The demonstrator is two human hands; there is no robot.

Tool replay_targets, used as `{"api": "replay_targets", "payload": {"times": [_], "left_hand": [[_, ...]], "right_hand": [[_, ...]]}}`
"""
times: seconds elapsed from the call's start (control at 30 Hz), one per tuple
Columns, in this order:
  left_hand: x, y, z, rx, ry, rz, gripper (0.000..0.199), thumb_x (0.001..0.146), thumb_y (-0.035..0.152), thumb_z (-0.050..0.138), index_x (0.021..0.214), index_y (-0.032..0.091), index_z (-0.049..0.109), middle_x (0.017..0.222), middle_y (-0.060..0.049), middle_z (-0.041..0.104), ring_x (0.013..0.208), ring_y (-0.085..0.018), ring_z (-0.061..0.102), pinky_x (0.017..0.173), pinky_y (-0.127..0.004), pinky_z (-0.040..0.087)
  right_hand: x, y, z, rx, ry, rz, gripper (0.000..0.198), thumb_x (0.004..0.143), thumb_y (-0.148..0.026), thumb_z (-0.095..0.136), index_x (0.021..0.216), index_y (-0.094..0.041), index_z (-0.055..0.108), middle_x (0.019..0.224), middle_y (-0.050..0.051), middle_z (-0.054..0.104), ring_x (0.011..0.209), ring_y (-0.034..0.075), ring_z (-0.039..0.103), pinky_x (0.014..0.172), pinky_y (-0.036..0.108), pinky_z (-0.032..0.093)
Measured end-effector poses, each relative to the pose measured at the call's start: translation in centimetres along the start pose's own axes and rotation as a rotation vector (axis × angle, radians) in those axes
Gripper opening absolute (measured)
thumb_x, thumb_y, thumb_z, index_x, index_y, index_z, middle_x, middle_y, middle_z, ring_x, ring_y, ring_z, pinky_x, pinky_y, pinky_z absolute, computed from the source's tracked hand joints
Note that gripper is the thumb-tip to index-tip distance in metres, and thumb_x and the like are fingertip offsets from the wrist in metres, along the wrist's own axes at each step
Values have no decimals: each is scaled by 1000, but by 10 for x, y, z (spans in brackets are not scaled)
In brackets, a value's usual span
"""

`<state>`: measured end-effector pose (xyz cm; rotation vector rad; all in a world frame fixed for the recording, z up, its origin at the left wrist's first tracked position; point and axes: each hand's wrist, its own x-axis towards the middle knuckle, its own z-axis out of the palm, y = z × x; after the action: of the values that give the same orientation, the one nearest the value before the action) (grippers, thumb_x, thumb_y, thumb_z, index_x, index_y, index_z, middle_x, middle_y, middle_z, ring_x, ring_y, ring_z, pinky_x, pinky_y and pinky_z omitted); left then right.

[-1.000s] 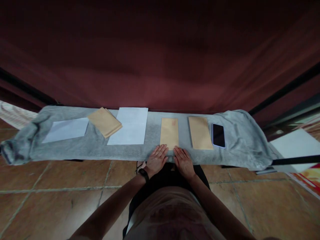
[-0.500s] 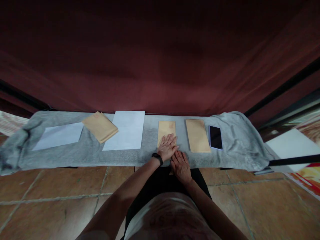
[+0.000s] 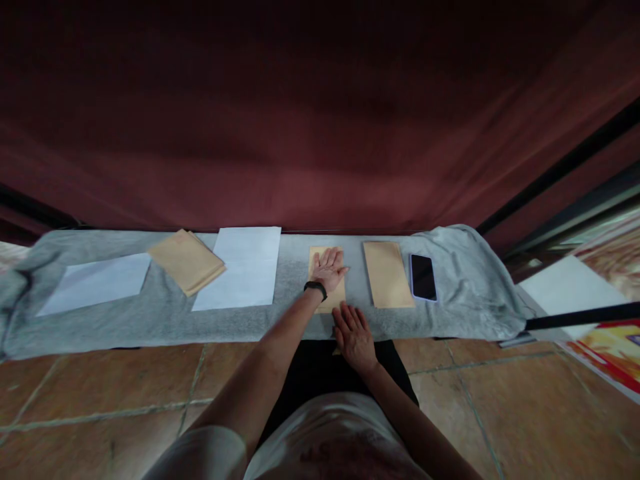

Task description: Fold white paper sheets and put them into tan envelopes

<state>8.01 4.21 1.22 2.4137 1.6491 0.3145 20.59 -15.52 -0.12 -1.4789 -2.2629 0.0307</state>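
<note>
A brown paper envelope (image 3: 334, 301) lies on the grey cloth straight in front of me. My left hand (image 3: 328, 269), with a black band on its wrist, rests flat on the upper part of this envelope, fingers spread. At the envelope's near edge my right hand (image 3: 355, 335) lies palm down with its fingers stretched out. Its fingertips are by the lower right corner; whether they touch the paper I cannot tell. Right of these, another brown envelope or small stack (image 3: 389, 275) lies flat.
A phone (image 3: 423, 277) in a pale purple case lies at the right. To the left are white paper sheets (image 3: 245, 267), brown envelopes (image 3: 187, 261) and a folded white sheet (image 3: 97, 283). Grey cloth (image 3: 150, 327) covers the narrow surface; a dark red curtain (image 3: 320, 180) hangs behind.
My left hand has slid away from me, up the envelope, uncovering its lower part. My right hand stays near the close edge. The view has shifted slightly.
</note>
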Motion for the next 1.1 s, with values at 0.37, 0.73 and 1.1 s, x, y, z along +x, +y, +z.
{"api": "replay_targets", "payload": {"times": [0.37, 0.73, 1.1], "left_hand": [[-84, -6, -5, 7, -62, 162, 52, 104, 42, 32, 155, 28, 37, 163, -3, 32, 153, -27, 22, 124, -56, 16], [-184, -10, -24, 50, -28, 265, 62, 102, 50, 44, 157, 25, 32, 165, -7, 28, 154, -24, 20, 126, -49, 14], [-199, -7, -20, 58, 101, 32, 64, 95, 50, 56, 153, 28, 40, 165, -13, 25, 152, -35, 24, 122, -54, 24]], "right_hand": [[-1, 0, 1, -5, -1, 3, 50, 102, -28, 47, 150, -18, 45, 154, 13, 47, 142, 28, 44, 119, 50, 33], [-5, 2, 3, -4, -16, -14, 49, 102, -26, 46, 150, -16, 45, 156, 14, 44, 144, 30, 40, 118, 52, 31], [-5, -4, 5, -29, 49, 4, 48, 100, -23, 46, 148, -15, 47, 152, 17, 48, 141, 31, 44, 116, 54, 31]]}}
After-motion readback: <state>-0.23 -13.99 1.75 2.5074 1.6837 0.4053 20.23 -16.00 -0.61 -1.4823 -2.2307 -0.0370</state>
